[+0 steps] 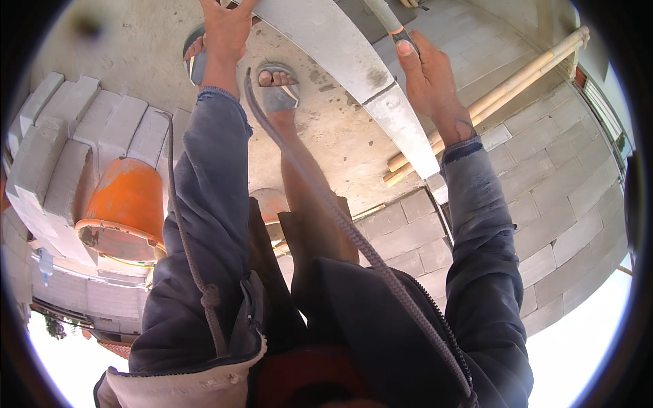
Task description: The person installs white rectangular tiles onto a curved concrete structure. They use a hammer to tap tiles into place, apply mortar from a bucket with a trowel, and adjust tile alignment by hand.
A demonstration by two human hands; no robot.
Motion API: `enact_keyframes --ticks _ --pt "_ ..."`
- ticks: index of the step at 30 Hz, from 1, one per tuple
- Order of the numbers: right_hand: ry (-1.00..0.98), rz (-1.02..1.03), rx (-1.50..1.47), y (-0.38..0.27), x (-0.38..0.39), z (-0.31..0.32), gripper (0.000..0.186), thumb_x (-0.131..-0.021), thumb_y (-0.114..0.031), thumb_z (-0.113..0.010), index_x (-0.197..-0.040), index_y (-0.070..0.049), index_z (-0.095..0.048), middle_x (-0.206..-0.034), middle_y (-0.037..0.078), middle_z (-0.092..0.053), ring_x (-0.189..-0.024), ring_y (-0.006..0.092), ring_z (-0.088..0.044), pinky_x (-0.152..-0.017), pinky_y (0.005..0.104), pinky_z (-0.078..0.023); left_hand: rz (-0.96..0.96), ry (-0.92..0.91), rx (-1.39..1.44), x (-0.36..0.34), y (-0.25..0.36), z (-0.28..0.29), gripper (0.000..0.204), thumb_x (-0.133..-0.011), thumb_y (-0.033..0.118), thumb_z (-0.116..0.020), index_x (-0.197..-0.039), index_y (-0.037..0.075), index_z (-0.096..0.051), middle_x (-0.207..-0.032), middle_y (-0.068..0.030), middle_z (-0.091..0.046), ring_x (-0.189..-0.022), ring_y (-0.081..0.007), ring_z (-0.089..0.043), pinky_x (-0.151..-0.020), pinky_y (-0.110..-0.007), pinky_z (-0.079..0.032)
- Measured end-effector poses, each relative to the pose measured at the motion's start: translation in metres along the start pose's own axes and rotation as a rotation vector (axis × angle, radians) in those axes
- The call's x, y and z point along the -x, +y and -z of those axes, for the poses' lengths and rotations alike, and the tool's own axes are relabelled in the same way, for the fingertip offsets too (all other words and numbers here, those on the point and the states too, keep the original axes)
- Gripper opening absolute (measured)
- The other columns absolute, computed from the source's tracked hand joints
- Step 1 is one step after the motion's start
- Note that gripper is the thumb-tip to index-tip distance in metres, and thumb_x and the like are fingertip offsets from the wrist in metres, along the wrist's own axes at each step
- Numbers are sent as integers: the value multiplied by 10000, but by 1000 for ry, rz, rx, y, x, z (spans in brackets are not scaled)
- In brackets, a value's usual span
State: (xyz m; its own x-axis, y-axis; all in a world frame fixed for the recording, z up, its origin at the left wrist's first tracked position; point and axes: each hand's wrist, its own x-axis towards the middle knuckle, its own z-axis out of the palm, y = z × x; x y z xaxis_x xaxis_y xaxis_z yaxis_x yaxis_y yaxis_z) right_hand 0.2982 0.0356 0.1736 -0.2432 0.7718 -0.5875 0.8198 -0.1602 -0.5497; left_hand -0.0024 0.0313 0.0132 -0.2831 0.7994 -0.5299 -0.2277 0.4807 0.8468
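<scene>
My left hand [228, 34] reaches to the top edge of the picture. Its visible fingers are spread, but their tips are cut off. Beside it runs a narrow course of pale grey blocks [326, 41], curved by the lens, with a joint partway along. Across that course, my right hand [430, 78] is closed around the dark grip of a tool with a grey, rod-like handle [385, 13] and an orange band. The tool's far end lies outside the picture, so its kind cannot be told. Below my left hand are my sandalled feet [279, 85].
An orange bucket [126, 194] lies tipped at left, against stacked pale blocks [81, 122]. Bamboo poles [503, 95] slant across the right, near a grey block wall [544, 183]. The concrete floor [326, 129] has dark stains. A loose jacket cord [326, 197] hangs in front.
</scene>
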Motion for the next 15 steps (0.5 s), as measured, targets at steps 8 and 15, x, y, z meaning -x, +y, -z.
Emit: enact_keyframes --ticks 8,15 --pt "-132 -129 122 78 50 -43 499 -1096 -531 -544 -1013 -49 -646 -678 197 -639 -663 450 -666 -623 498 -507 -40 5 38 -2 3 -5 853 -935 161 -840 -1615 109 -328 -1404 -173 -642 -1176 -301 -697 -820 -423 -655" --pt "-60 -33 72 95 101 -39 451 -1059 -498 -596 -1005 -55 -661 -766 216 -675 -751 478 -680 -693 549 -520 91 41 64 5 17 -9 818 -941 139 -832 -1604 116 -353 -1380 -170 -658 -1151 -295 -705 -819 -411 -658"
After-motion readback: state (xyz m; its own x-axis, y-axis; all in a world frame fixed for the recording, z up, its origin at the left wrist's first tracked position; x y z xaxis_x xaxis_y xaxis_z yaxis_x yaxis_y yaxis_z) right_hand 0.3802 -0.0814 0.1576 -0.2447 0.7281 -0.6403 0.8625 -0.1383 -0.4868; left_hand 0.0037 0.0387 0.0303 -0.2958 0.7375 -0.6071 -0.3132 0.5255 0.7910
